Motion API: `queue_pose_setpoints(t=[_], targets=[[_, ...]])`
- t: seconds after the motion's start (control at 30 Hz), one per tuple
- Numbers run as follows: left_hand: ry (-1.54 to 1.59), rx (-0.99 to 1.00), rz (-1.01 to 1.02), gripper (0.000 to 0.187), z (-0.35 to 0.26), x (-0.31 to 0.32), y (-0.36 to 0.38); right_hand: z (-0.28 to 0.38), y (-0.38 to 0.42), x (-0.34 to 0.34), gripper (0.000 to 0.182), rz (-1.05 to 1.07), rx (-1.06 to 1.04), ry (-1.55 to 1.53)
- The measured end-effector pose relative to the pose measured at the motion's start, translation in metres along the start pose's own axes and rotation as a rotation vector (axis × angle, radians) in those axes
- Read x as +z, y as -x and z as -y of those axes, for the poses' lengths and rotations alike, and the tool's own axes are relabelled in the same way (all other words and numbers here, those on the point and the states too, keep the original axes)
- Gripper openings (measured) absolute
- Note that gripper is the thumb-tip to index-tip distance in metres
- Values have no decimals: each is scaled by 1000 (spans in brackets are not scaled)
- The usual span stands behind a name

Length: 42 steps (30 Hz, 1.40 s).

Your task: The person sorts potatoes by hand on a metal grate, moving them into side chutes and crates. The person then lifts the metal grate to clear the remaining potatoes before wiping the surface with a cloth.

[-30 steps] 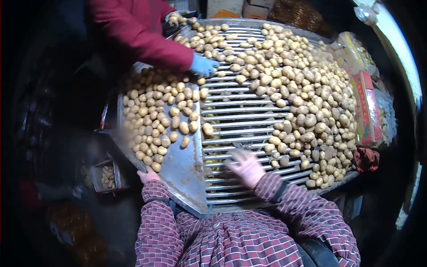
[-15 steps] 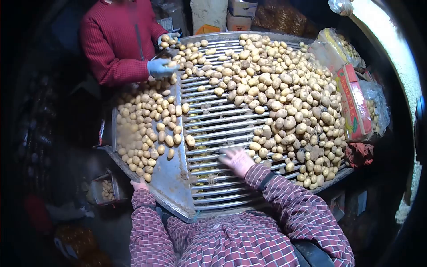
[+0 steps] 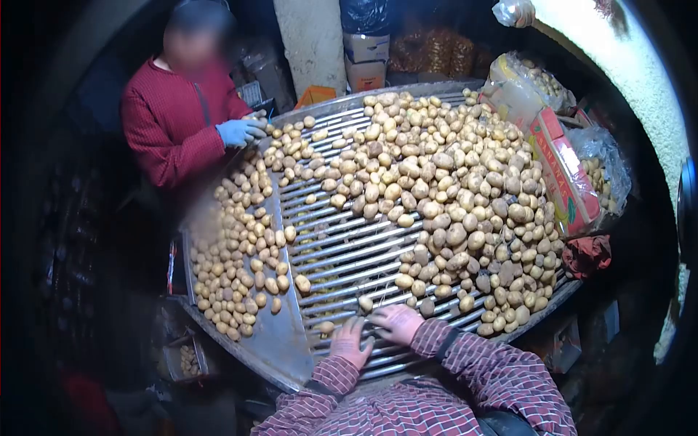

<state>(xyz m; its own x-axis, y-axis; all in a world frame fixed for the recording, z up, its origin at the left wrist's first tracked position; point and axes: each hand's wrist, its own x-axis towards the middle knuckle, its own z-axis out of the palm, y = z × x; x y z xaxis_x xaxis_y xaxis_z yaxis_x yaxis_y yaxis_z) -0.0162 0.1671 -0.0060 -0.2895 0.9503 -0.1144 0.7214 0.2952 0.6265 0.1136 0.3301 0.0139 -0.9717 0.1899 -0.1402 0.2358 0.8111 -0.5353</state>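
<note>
My left hand lies over the near bars of the metal grate, fingers stretched out. A single potato is just left of its fingers. Close beside it, my right hand reaches across the bars from the right, fingers extended and nothing visible in them. Another potato rests just beyond the right fingertips. A large heap of potatoes covers the far and right parts of the grate. More potatoes are spread on the flat metal plate at the left.
Across the table at the far left stands a person in a red jacket, with a blue-gloved hand near the potatoes. A red banana box, plastic bags and crumpled red plastic line the right edge. A pillar rises behind.
My left hand has left the table's left edge and come onto the grate beside my right hand. The camera view has shifted. The other person's gloved hands have drawn back toward the body.
</note>
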Motion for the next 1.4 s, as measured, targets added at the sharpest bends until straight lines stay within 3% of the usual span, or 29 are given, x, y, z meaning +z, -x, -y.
queue_pose_setpoints(t=[0.03,0.07,0.1,0.17,0.2,0.3,0.43,0.53,0.67,0.73,0.83,0.93,1.23,1.27,1.3,1.33,1.37,1.4], targets=[[13,-15,-38,65,11,-1,-11,-13,-4,-12,41,-114,95,-101],[-114,5,-92,63,17,-8,-23,-29,-13,-27,36,-317,86,-23],[-241,-14,-95,61,31,-12,-33,-46,-25,-44,39,-389,101,31],[-360,-22,-16,60,49,-38,-50,-74,-52,-79,46,-421,242,64],[-225,-244,-18,64,75,-27,-58,-89,-69,-97,50,-469,226,48],[-346,-222,-34,70,80,-62,-65,-140,-136,-135,58,-609,253,100],[-449,-195,-38,64,97,-53,-68,-205,-244,-188,57,-564,378,198],[-368,-225,-29,62,97,-54,-71,-210,-307,-242,60,-337,520,302],[-413,-227,33,60,92,-68,-79,-246,-373,-256,57,-298,626,429],[-418,-241,25,59,96,-63,-80,-230,-377,-250,56,-157,626,561],[-408,-246,34,58,93,-55,-78,-236,-386,-222,53,-178,417,363],[-370,-237,16,59,92,-60,-79,-203,-373,-219,58,12,305,275],[-294,-302,-100,75,92,-56,-70,-101,-233,-145,65,62,9,167],[-274,-306,-127,75,92,-55,-69,-83,-217,-155,65,251,14,260],[-256,-310,-156,75,92,-56,-69,-83,-203,-149,63,259,-94,278],[-260,-309,-162,77,92,-58,-68,-88,-198,-155,60,233,-98,45],[-258,-305,-169,77,92,-57,-67,-95,-194,-164,58,213,-97,-190],[-256,-305,-177,78,93,-57,-68,-109,-199,-183,56,92,9,-130]])
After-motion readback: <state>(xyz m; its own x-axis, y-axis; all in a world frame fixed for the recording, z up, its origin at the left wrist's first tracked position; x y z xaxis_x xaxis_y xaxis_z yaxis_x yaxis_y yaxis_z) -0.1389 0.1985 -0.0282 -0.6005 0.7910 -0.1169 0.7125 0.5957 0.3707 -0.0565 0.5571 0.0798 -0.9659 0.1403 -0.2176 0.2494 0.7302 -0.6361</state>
